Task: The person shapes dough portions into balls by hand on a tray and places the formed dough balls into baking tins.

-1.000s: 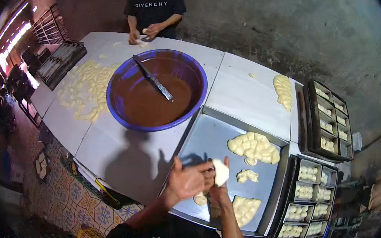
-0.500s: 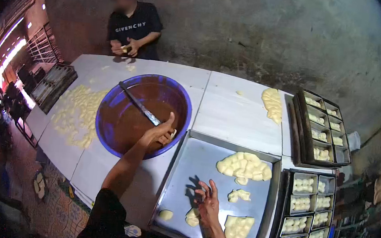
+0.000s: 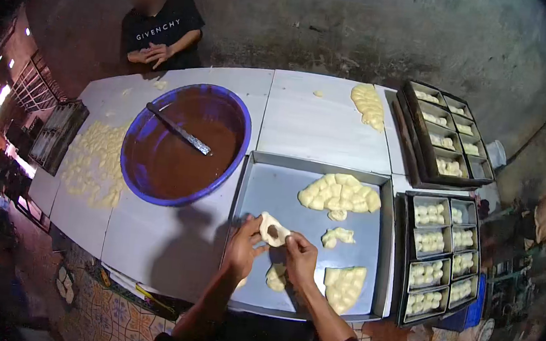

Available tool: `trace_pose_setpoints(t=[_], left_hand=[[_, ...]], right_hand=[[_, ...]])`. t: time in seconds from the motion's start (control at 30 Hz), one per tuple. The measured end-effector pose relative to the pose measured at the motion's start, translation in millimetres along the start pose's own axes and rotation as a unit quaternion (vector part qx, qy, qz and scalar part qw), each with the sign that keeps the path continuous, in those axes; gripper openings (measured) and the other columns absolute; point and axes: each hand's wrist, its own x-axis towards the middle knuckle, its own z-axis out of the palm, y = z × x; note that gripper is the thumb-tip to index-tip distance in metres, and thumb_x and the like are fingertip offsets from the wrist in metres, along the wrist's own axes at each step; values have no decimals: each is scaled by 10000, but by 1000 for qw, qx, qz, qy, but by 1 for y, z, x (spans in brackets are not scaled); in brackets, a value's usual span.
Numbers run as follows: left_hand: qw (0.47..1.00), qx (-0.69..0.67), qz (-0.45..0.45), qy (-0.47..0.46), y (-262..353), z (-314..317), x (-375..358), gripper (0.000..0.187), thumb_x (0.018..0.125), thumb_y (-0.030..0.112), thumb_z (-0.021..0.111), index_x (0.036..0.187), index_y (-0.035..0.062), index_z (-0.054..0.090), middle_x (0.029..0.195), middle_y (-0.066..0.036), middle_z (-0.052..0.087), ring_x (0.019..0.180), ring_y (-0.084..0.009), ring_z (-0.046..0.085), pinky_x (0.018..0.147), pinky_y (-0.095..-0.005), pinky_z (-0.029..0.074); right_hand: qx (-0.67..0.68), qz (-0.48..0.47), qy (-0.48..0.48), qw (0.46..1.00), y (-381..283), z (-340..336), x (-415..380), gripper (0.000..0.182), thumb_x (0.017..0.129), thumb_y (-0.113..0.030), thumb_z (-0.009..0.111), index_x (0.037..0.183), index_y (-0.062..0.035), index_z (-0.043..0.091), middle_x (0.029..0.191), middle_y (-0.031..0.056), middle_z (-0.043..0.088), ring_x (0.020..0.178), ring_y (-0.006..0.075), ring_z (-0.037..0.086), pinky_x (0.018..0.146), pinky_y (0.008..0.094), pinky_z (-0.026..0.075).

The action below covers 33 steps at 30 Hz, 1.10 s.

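The left hand [image 3: 243, 246] has come back from the basin [image 3: 185, 144]; now both it and the right hand [image 3: 301, 257] pinch the dough piece [image 3: 274, 230], brown filling [image 3: 273, 232] on it, above the tray [image 3: 272, 177].

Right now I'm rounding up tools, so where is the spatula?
In the head view, the spatula leans in the blue basin, left of the metal tray.

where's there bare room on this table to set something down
Widest: the white tabletop between the purple tub and the long dough slab. Also tabletop on the tub's near side, left of the metal tray, and the tray's far left corner. Crowded: the tray's right half, the tins, and left of the tub, among dough pieces.
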Motion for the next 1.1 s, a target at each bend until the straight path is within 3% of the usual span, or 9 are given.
trace_pose_setpoints(t=[0.13,0.2,0.37,0.67,0.8,0.87,0.97,1.07,1.1], left_hand=[[998,24,-47,-19,-20,-7,-23,440,959,169,548,1357,11,446,1179,-124,573,1098,-256,568,920,-401,479],[938,287,183,-70,-37,-14,-26,323,913,48,579,1230,-3,544,1031,-60,597,926,-149,603,769,-245,480],[933,305,188,-23,-57,-18,-34,142,876,25,632,987,-55,666,947,-99,612,855,-175,637,731,-267,511],[975,211,58,-35,-77,-29,-34,202,932,133,606,1035,-37,568,935,-84,625,864,-161,642,714,-296,589],[941,308,141,-19,-73,-31,-34,210,893,131,671,993,-38,594,868,-67,636,824,-121,603,730,-267,544],[918,322,213,-88,-66,-35,-33,176,880,60,665,1010,-29,588,933,-78,612,875,-131,595,784,-272,528],[927,249,257,-111,-58,-35,-36,208,806,-63,653,998,-27,583,986,-91,554,921,-176,598,818,-267,519],[963,124,193,-142,-46,-24,-43,305,726,-86,645,1021,-35,585,1069,-115,512,1141,-219,486,897,-312,485],[889,339,299,-75,-45,-29,-39,282,748,-48,627,1026,-28,590,1086,-110,515,1148,-212,468,907,-326,470]], right_hand=[[-501,-358,-43,787,-9,8,-34,362,816,-31,665,1175,-26,623,1173,137,506,1018,232,516,834,303,446],[-533,-394,-127,738,-14,3,-37,346,793,-3,662,1137,-40,651,1163,145,509,1010,252,524,839,312,448],[-345,-371,-57,860,-25,4,-39,196,817,-40,680,1010,-7,687,1177,123,530,994,232,587,875,321,478],[-501,-331,-160,783,-24,-6,-51,159,859,-57,615,994,-23,692,843,123,640,833,268,630,733,326,510],[-393,-202,-49,896,-24,8,-61,237,886,-105,617,1097,-5,655,812,47,664,698,127,585,651,268,478],[-433,-242,-69,866,-15,-5,-44,311,907,-124,625,1206,-35,609,874,39,626,789,66,526,648,234,440],[-280,148,-269,910,-21,-19,-33,527,912,-124,624,1392,-36,423,1050,27,596,894,76,529,736,234,463],[-350,-75,-232,905,-4,-21,-20,466,904,-93,617,1347,-29,485,1053,45,611,905,99,558,762,252,475],[-439,-56,-154,883,-21,-7,-23,422,871,-33,613,1286,0,545,1103,87,628,957,155,590,810,280,491]])
